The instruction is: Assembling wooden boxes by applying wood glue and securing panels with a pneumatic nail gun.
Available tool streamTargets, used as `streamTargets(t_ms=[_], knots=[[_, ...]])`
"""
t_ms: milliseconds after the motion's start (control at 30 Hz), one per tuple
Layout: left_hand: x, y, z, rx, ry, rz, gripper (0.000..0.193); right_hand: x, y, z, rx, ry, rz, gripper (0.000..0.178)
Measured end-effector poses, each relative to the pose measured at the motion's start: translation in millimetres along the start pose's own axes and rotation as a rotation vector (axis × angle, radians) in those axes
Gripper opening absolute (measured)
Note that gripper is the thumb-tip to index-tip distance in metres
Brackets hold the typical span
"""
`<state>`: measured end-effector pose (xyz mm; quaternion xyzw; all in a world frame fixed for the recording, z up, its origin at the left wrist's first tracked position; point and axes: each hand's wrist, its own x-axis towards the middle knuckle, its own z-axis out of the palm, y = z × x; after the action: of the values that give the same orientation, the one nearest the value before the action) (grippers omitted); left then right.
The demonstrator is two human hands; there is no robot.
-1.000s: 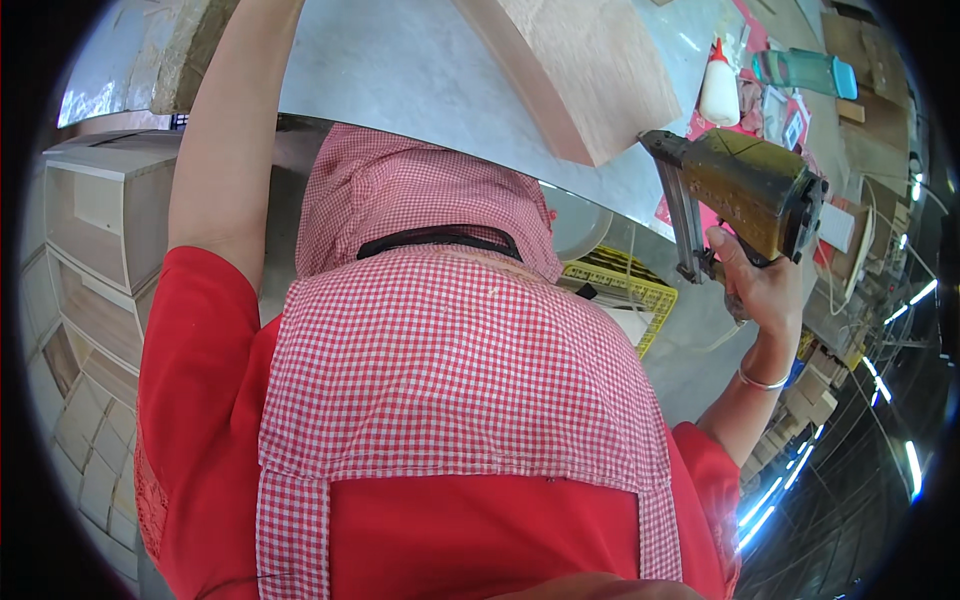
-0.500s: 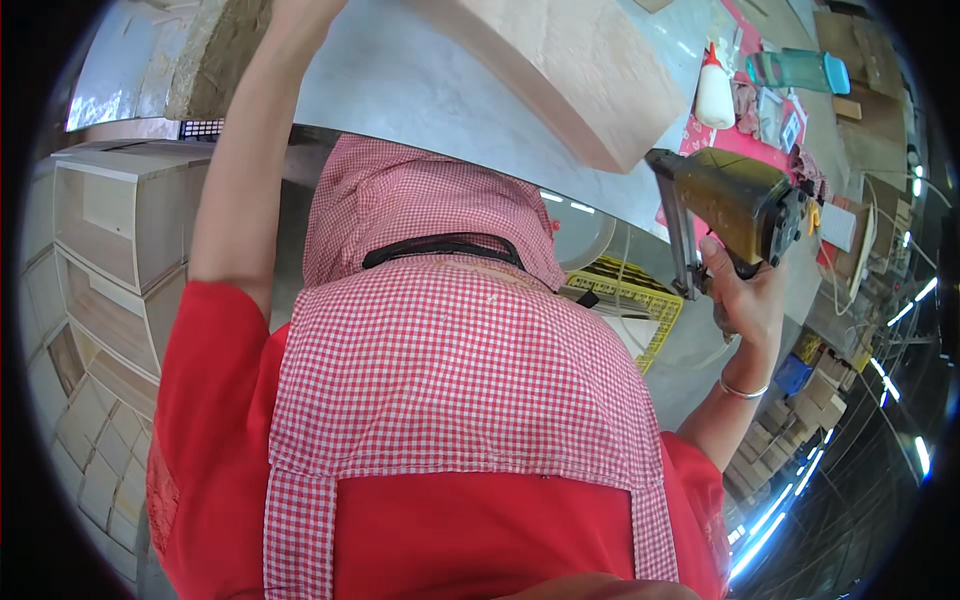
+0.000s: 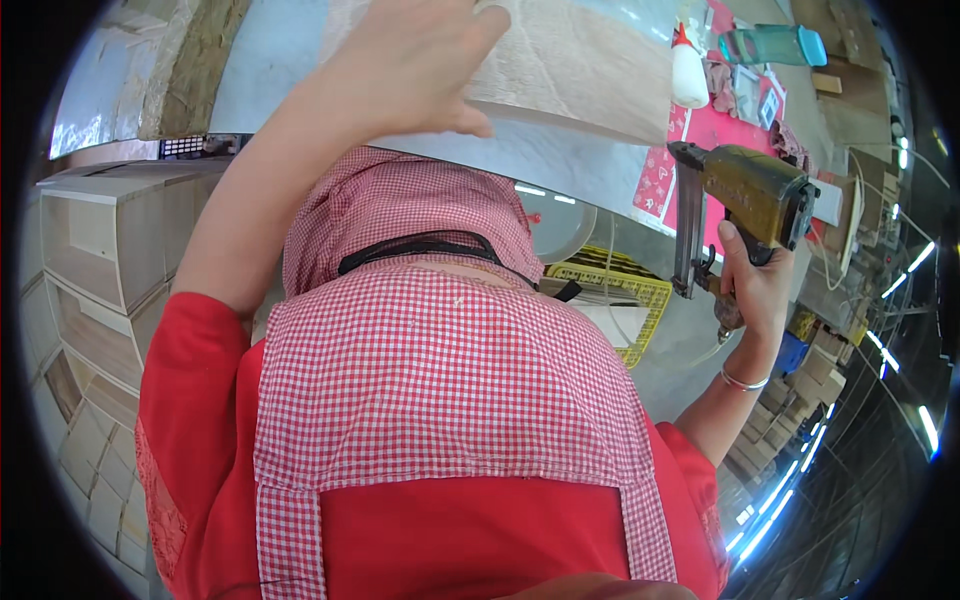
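My left hand is raised with its fingers stretched out flat against a pale wooden board that lies on the grey worktop. It does not grip the board. My right hand is closed around the handle of a brass-coloured nail gun, held upright to the right of the board and apart from it. A bangle sits on that wrist. My red shirt and the red-and-white checked apron fill the middle of the view.
A white squeeze bottle and a teal bottle stand on a red mat at the back right. A yellow crate sits below the worktop. Open wooden drawer boxes are stacked at the left; small wooden pieces are piled at the lower right.
My left hand, cut off at the top edge before, now shows flat on the board. The board sits higher in the picture. The nail gun stays in my right hand and has shifted slightly.
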<state>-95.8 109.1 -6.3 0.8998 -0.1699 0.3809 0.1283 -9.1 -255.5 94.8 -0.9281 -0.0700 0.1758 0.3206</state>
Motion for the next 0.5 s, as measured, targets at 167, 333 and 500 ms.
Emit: streamTargets(t_ms=[167,333,500], knots=[[2.3,-14.7,12.5,-0.154,-0.147,-0.017,0.055,-2.2,-0.1,4.4,0.038,-0.02,-0.004,0.026],[49.0,4.7,-13.8,0.01,-0.781,-0.278,0.055,-2.9,1.5,7.9,0.037,-0.019,-0.031,0.022],[44.6,2.0,-13.0,-0.021,-0.732,-0.274,0.053,-1.7,0.3,6.7,0.04,-0.044,0.011,0.023]])
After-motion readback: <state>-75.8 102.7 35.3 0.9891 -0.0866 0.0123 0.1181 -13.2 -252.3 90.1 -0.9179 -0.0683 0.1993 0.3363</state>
